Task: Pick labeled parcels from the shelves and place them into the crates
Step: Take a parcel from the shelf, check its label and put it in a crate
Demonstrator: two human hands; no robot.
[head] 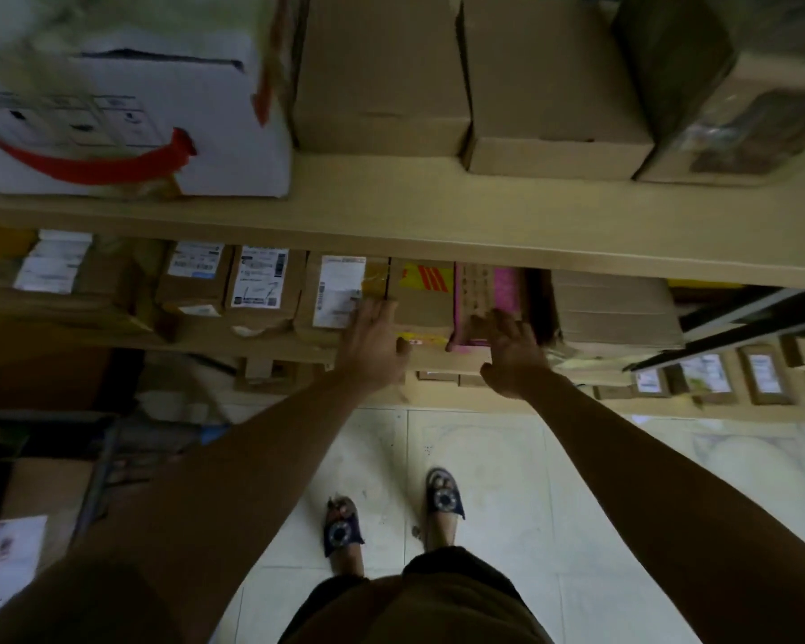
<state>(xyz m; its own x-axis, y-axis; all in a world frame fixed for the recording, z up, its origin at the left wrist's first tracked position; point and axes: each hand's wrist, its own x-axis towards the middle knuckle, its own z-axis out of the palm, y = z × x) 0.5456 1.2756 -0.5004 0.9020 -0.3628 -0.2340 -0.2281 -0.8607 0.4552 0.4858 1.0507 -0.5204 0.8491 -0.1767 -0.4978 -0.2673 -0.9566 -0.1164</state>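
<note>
- Left hand (375, 339): released, fingers stretched out fairly straight. They lie along the seam between the white-labelled parcel (340, 290) and the yellow-and-red parcel (421, 299). The thumb lies across the lower front of the yellow-and-red parcel.
- Right hand (512, 353): also released, fingers spread and only slightly bent. Fingertips rest on the near end of the pink parcel (484, 295); they are not wrapped round it. Motion blur softens the detail.
- Yellow-and-red parcel: a brown cardboard block standing upright in the middle shelf row between my two hands. It has a glossy yellow sticker with red diagonal bars at the top and a yellow strip at its lower edge.
- Pink parcel: just right of it and touching. It is a slim box, half tan card, half bright pink print.
- Same row, leftward: rectangular matte kraft parcels (259, 283) packed side by side, each with a white printed label. Some corners are crumpled.
- Right of the pink parcel: a stack of flat corrugated sheets (614, 309) with ribbed edges showing.
- Upper shelf board (391, 211): smooth pale wood tone. It carries a white carton with a red curved arrow (126, 118), two plain brown cartons (382, 72) and a film-wrapped box (735, 109) at far right.
- Lower shelf, right: small labelled parcels (763, 374) in a row.
- Floor (493, 457): pale glossy tiles, with my dark slippers (342, 527) on them.
</note>
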